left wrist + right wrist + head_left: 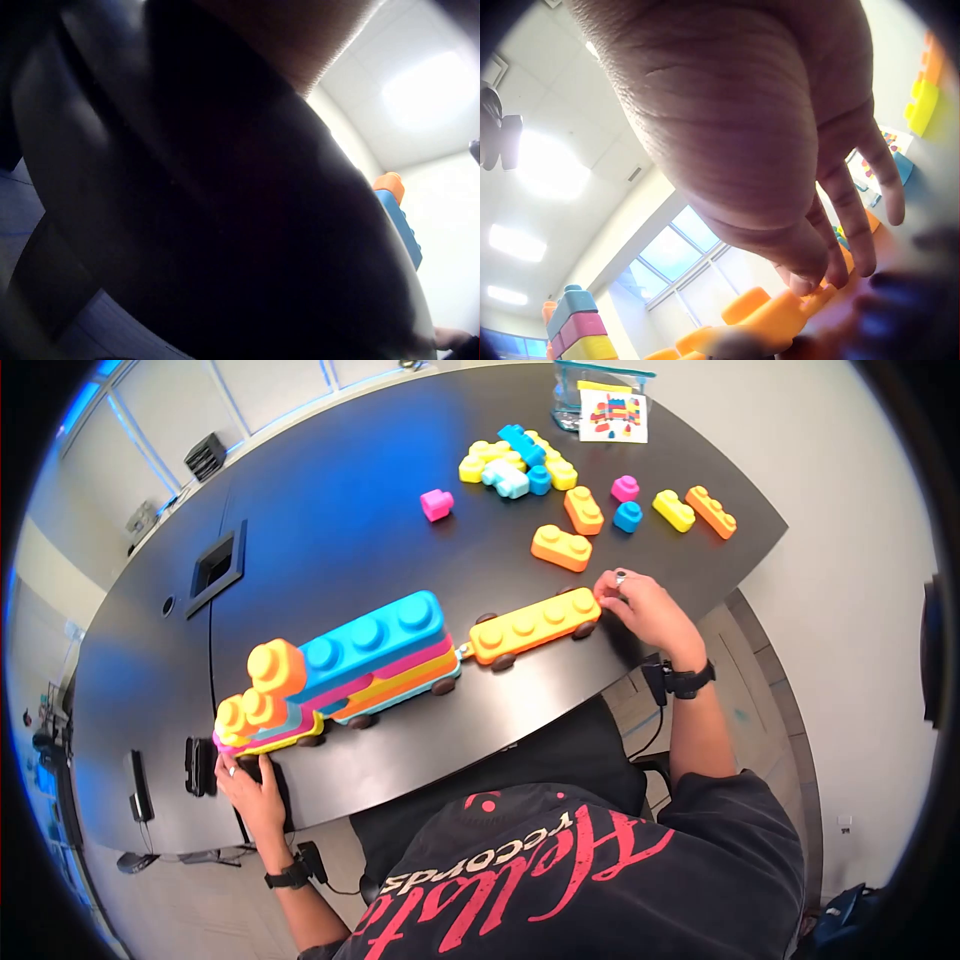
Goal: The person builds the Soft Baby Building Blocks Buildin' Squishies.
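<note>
Left forearm reaches forward from the table edge; left hand point(252, 795) is at the front of a multicoloured plastic-brick toy train point(372, 640), thumb apart from the fingers and alongside the near side. Fingertips partly hidden; cannot tell whether they grip. Right arm extended, wrist bent inward; right hand point(652, 618) pinches the rear end of a long orange four-stud plastic wagon point(535, 628) between thumb and forefinger, remaining fingers loosely extended. Wagon stands on dark wheels behind the train, on the glossy black table point(330, 530). Beyond: two-stud orange plastic block point(562, 548), small pink plastic block point(436, 505), heaped yellow and blue plastic blocks point(515, 460). Farthest: printed picture card point(613, 417) against a clear zip bag point(567, 405).
</note>
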Motion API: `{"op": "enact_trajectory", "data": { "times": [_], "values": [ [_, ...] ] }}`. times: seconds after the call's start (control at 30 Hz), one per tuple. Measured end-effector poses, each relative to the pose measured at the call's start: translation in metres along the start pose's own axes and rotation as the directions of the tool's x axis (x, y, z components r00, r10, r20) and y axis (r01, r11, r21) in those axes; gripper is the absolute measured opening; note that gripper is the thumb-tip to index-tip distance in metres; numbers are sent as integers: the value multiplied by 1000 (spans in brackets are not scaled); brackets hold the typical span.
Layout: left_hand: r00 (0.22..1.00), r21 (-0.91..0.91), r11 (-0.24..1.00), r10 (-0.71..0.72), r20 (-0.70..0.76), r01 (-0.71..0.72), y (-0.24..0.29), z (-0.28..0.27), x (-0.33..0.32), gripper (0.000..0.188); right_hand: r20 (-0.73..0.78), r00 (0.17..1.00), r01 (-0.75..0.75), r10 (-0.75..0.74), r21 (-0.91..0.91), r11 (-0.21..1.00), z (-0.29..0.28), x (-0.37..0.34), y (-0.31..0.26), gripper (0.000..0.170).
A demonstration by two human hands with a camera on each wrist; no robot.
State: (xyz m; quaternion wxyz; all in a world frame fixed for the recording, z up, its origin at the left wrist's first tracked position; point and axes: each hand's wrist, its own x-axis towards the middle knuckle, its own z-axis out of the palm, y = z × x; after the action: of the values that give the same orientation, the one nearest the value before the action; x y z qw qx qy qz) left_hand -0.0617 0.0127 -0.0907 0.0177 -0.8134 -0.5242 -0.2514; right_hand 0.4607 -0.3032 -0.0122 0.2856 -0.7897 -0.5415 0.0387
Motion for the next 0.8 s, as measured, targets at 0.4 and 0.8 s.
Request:
{"op": "enact_trajectory", "data": {
  "times": [0.4,0.8],
  "values": [
    [999,-38,999,-38,14,39,10,-6,0,63,31,971,-231,239,-158,960,9,-8,28,48],
    [1000,-12,1000,-23,-8,23,-1,1,0,62,98,907,-385,410,-205,900,11,-5,37,74]
  ]
}}
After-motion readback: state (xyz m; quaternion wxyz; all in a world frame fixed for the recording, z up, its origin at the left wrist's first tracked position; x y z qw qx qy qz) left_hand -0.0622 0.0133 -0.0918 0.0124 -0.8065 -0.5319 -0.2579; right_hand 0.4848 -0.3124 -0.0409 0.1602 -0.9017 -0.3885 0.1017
